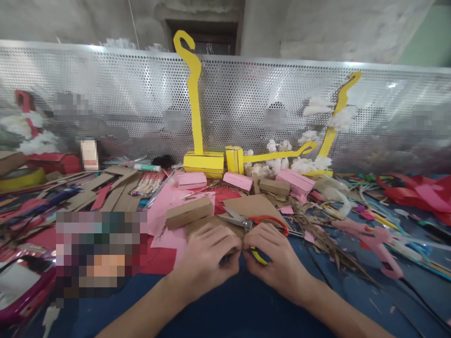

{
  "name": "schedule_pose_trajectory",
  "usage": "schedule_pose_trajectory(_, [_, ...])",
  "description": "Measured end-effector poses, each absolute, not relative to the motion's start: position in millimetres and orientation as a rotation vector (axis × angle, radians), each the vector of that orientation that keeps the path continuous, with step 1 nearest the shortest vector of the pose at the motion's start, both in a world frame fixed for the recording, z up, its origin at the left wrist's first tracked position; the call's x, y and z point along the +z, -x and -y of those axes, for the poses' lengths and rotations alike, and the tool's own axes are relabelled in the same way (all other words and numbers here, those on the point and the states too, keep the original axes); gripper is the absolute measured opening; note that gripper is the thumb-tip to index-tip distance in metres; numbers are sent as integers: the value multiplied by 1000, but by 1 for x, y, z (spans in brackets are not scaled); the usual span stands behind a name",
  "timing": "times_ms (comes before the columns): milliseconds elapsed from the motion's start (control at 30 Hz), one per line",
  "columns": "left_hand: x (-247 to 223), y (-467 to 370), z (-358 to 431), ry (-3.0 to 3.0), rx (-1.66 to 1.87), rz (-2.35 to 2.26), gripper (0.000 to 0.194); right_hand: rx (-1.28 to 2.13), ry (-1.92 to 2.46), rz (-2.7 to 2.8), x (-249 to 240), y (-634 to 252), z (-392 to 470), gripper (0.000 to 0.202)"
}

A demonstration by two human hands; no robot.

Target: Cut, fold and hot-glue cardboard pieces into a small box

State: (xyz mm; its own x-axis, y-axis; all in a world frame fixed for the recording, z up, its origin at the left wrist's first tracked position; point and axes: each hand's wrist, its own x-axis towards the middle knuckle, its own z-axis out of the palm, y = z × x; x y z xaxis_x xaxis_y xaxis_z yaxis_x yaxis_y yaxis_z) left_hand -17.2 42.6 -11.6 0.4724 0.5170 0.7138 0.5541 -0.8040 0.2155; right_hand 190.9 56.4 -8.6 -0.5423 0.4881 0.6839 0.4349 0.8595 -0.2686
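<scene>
1. At the centre of the frame, the left hand (213, 256) and the right hand (276, 260) meet over the blue worktop (243, 310), fingers curled and tips narrow and close together; whether they pinch something small cannot be told.
2. Scissors (247, 226) lie at the centre, blades toward the left, the red-and-yellow handles partly behind the right hand; whether its fingers grip them cannot be told.
3. Just above the left hand, a brown cardboard block (189, 213) rests partly over a pink sheet (164, 211).
4. At upper centre, a tall yellow hook-shaped strip (195, 108) rises from a yellow box (203, 162) before a perforated metal panel (141, 94).
5. At right, a pink glue gun (377, 241) lies near brown scraps (331, 249).
</scene>
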Motion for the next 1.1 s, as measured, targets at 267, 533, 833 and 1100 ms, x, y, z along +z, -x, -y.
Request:
schedule_pose_trajectory(267, [-8,16,-43,2703,-1346,1011,14,71,629,2206,-7,-191,-55,25])
schedule_pose_trajectory(533, [-10,16,-44,2671,-1340,989,19,149,627,2154,-11,-191,-57,26])
schedule_pose_trajectory(833, [-13,15,-43,2664,-1299,956,18,143,619,2209,-11,-190,-57,30])
schedule_pose_trajectory(1100, [-7,19,-45,2685,-1391,1025,13,133,645,2142,-4,-194,-59,23])
